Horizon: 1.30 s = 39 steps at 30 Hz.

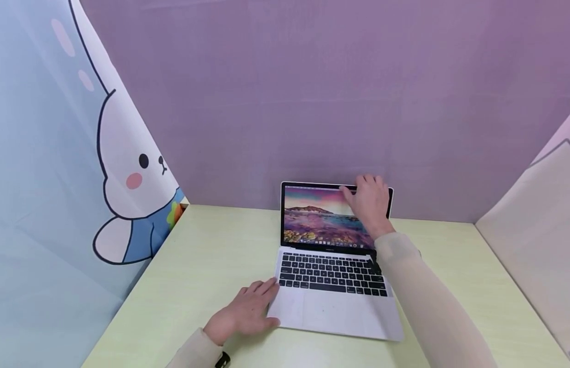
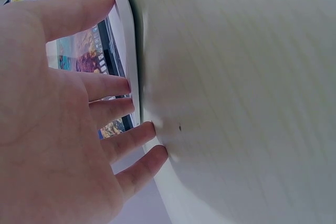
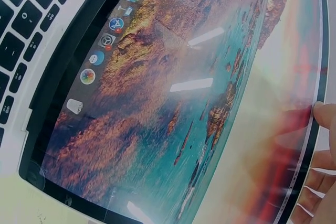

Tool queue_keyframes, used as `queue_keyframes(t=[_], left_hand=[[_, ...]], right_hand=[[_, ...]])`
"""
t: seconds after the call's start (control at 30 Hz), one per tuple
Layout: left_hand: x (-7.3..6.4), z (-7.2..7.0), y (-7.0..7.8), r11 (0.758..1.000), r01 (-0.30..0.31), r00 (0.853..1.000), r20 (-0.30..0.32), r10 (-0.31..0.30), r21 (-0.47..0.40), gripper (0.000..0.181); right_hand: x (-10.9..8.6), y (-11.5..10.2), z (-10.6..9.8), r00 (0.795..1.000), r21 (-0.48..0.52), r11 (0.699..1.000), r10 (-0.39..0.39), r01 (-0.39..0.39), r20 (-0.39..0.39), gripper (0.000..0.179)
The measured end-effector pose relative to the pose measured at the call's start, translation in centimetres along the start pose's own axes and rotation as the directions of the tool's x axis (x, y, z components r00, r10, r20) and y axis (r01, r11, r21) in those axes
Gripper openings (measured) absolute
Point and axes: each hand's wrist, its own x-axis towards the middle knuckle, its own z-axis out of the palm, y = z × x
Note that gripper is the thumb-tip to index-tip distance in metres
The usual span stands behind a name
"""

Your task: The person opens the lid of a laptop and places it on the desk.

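An open laptop (image 1: 335, 313) lies on the table, its lit screen (image 1: 317, 220) raised and showing a coastal picture. At the top right of the lid, my right hand (image 1: 370, 202) pinches the edge. In the right wrist view its thumb (image 3: 326, 115) lies on the front border, and the other fingers reach behind the lid. My left hand (image 1: 249, 311) rests at the left side of the laptop's base. Its fingers are fairly straight in the left wrist view, with the thumb (image 2: 84, 14) and some fingertips touching the base's edge and others on the tabletop.
The pale yellow-green table (image 1: 211, 245) spreads around the laptop. Behind it hangs a purple cloth (image 1: 331, 92). A blue cloth with a cartoon rabbit (image 1: 128, 168) hangs at the left, and a pale cloth (image 1: 538, 235) at the right.
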Motion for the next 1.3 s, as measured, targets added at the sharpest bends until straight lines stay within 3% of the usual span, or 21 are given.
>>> queue_keyframes(t=[0.37,0.5,0.77,1.07,1.3], left_hand=[[-0.2,0.0,0.2,1.000,0.006,1.000,-0.005,-0.005,0.013,0.082],[-0.1,0.1,0.1,1.000,0.008,1.000,-0.006,-0.008,0.017,0.082],[-0.3,0.3,0.0,1.000,-0.003,1.000,-0.013,0.003,0.023,0.082],[-0.2,0.6,-0.3,1.000,-0.026,0.999,-0.031,0.026,0.013,0.081],[-0.1,0.6,-0.4,1.000,-0.011,1.000,-0.014,0.011,0.007,0.083]], right_hand=[[0.2,0.3,0.3,0.999,-0.019,1.000,-0.003,0.004,0.042,0.048],[0.3,0.6,0.1,0.994,-0.027,0.999,-0.015,0.018,0.108,0.050],[0.2,1.3,-0.6,0.955,0.026,0.999,-0.025,0.019,0.294,0.059],[-0.1,1.6,-1.1,0.922,0.034,0.999,-0.039,0.028,0.386,0.062],[-0.5,2.6,-1.3,0.883,0.083,0.992,-0.126,0.099,0.452,0.060]])
